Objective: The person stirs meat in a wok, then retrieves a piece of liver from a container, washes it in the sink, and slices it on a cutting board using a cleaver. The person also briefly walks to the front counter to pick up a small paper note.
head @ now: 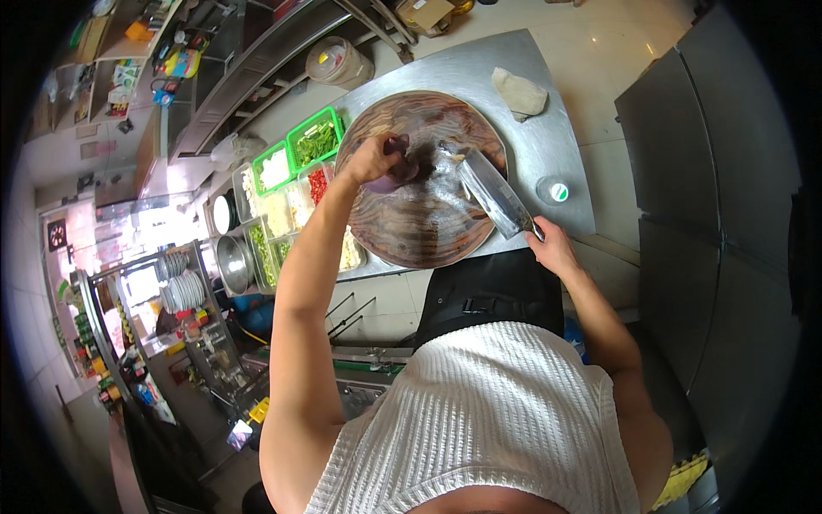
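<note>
My left hand [374, 159] is over the left part of a round wooden chopping board [411, 238]. Its fingers grip a soft, dark purplish piece of meat [401, 171], which looks like liver and is partly covered by the hand. The handle of a broad-bladed cleaver [493, 194] is in my right hand [552, 245], near the front right of the board. The blade points away from me and slants left across the board's right edge. Small pale scraps cling near the blade, and the middle of the board shines wet.
A stainless steel table [443, 67] carries the board. Left of it stand a green basket [314, 138] of cut green vegetables and a tub of chopped red peppers [318, 185], among several others. A folded cloth [519, 93] and a lidded jar [552, 191] lie to the right.
</note>
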### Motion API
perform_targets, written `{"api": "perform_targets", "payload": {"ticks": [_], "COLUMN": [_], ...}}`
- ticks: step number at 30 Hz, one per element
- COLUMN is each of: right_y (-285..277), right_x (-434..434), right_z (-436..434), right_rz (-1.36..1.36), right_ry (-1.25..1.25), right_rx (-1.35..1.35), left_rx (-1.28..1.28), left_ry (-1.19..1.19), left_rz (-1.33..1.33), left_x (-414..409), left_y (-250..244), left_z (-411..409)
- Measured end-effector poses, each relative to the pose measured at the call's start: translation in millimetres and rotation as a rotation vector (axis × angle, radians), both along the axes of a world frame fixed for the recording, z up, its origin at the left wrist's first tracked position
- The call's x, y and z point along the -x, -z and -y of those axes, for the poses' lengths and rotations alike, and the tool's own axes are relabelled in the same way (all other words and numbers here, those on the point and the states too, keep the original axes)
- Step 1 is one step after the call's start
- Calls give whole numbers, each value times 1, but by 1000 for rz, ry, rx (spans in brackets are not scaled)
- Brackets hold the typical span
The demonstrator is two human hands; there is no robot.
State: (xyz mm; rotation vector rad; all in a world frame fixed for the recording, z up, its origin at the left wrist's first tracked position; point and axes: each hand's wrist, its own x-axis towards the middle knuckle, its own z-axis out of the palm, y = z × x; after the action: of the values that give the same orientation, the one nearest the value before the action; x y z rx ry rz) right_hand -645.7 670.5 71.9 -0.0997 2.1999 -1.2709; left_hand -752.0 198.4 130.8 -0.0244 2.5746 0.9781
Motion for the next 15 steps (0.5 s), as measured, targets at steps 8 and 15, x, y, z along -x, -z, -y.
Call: {"api": "perform_targets", "payload": {"ticks": [8, 15], "right_y": [-3, -33], "right_x": [13, 22], "right_z": [14, 40], "right_rz": [245, 294], "right_ry": [-15, -62], "right_rx": [166, 153], "left_rx": [-129, -389], "left_ry": [-280, -506], "left_rz": [-211, -360], "left_x": [-3, -81], "left_y": [-135, -134], "left_z": [31, 23]}}
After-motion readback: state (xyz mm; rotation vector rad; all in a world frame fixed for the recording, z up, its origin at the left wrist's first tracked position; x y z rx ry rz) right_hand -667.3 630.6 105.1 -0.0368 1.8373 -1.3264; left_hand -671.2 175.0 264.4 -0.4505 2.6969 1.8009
